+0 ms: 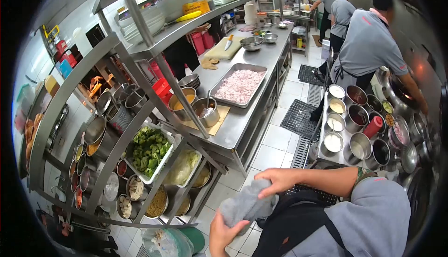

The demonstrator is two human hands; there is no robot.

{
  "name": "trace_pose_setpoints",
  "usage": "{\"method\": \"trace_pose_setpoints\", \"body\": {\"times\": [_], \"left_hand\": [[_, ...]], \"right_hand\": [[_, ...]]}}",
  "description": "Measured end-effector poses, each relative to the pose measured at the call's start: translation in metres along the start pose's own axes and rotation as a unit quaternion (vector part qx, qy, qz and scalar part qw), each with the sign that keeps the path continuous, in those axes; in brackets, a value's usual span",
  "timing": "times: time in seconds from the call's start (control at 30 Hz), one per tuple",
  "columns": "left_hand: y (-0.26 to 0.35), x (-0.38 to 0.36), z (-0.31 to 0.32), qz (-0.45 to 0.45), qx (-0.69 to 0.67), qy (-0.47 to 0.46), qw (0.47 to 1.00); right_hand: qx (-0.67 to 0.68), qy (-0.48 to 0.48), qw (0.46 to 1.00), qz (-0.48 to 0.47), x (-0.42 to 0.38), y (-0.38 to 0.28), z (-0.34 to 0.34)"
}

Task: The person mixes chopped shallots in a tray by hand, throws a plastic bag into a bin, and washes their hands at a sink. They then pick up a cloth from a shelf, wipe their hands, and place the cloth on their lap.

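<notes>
A bunched grey cloth [247,201] is held between my two hands in front of the black apron [298,224]. My right hand [278,181] grips its upper end, fingers bent over the folds. Lower down, my left hand [225,233] is closed on the near end, with the thumb pressed on the fabric and the other fingers partly hidden. The cloth hangs above the white tiled floor [270,152].
At left, a metal rack holds a tub of green vegetables [149,152] and several pots. A steel counter bears a tray of chopped pale meat [240,85]. On the right are sauce containers [332,142] and a co-worker [366,42]. A lined bin [192,238] stands below.
</notes>
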State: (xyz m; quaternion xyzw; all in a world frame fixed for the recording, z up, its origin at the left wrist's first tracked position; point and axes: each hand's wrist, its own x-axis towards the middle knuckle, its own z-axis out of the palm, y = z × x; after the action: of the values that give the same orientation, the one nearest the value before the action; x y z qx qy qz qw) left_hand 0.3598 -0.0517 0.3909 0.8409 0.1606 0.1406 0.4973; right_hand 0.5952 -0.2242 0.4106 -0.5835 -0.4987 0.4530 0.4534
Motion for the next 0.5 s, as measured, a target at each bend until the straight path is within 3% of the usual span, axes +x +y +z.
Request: {"method": "trace_pose_setpoints", "body": {"times": [0.07, 0.1, 0.17, 0.2, 0.23, 0.27, 0.3, 0.33, 0.37, 0.4, 0.43, 0.47, 0.5], "left_hand": [[-0.031, -0.008, 0.0, -0.057, 0.212, -0.193, 0.956], [-0.041, -0.011, -0.003, -0.158, 0.192, -0.25, 0.936], [-0.08, -0.023, -0.033, -0.075, 0.006, -0.268, 0.96], [-0.069, -0.024, -0.061, -0.113, -0.099, -0.198, 0.969], [-0.072, -0.024, -0.072, -0.124, -0.211, -0.094, 0.965], [-0.099, -0.019, -0.068, -0.121, -0.373, 0.033, 0.919], [-0.134, -0.016, -0.056, -0.102, -0.554, 0.129, 0.816], [-0.177, -0.014, -0.029, -0.093, -0.701, 0.163, 0.688], [-0.115, 0.0, 0.011, -0.14, -0.589, 0.266, 0.75], [-0.15, -0.002, 0.045, -0.146, -0.631, 0.196, 0.736], [-0.105, 0.005, 0.084, -0.119, -0.654, 0.112, 0.739], [-0.06, 0.012, 0.123, -0.093, -0.667, 0.025, 0.739], [-0.03, 0.015, 0.133, -0.143, -0.64, 0.024, 0.755]], "right_hand": [[0.009, 0.042, 0.999, -0.017, -0.008, -0.005, -0.012], [0.021, 0.044, 0.999, -0.022, -0.013, -0.011, -0.02], [0.054, 0.072, 0.996, -0.024, -0.021, -0.036, -0.036], [0.051, 0.099, 0.992, -0.062, -0.016, -0.043, -0.048], [0.131, 0.11, 0.982, -0.074, -0.008, -0.043, -0.06], [0.251, 0.085, 0.958, -0.106, 0.002, -0.041, -0.07], [0.323, 0.054, 0.939, -0.105, 0.007, -0.048, -0.076], [0.391, 0.021, 0.914, -0.106, 0.009, -0.052, -0.079], [0.316, 0.0, 0.949, -0.012, 0.023, 0.014, -0.085], [0.232, -0.016, 0.97, 0.075, 0.034, 0.092, -0.085], [0.188, -0.083, 0.973, 0.103, 0.022, 0.121, -0.072], [0.229, -0.093, 0.963, 0.104, 0.011, 0.131, -0.058], [0.27, -0.104, 0.951, 0.106, 0.0, 0.142, -0.044]]}}
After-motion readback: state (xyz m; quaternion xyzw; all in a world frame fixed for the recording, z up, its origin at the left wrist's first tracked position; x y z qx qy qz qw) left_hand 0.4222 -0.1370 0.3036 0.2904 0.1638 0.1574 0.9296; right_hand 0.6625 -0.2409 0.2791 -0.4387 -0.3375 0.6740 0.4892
